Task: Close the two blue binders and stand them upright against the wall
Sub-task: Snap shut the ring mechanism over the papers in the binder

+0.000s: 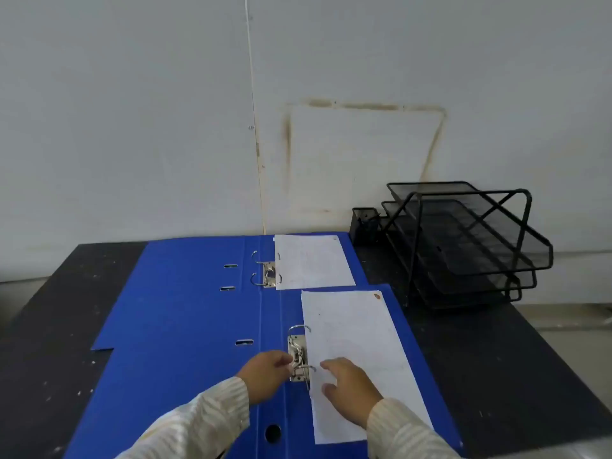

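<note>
Working at the near binder, lying open and flat on the dark table, covers spread to both sides. Gripping the metal ring clip beside its spine with the left hand, fingertips curling onto the lever. Pressing the right hand down on the white sheet lying on the right cover, fingers straight and spread, grasping nothing.

Lying open and flat too, just behind and partly under the near one's top edge: the far binder, its back edge close to the foot of the grey wall. Showing its own clip, rings standing apart, with a second sheet resting to the right of them. Neither binder standing upright yet.

Sitting at the right rear of the table, just beside the far binder: a small black mesh cup and, touching it on the right, a stacked black wire tray, both against the wall.
</note>
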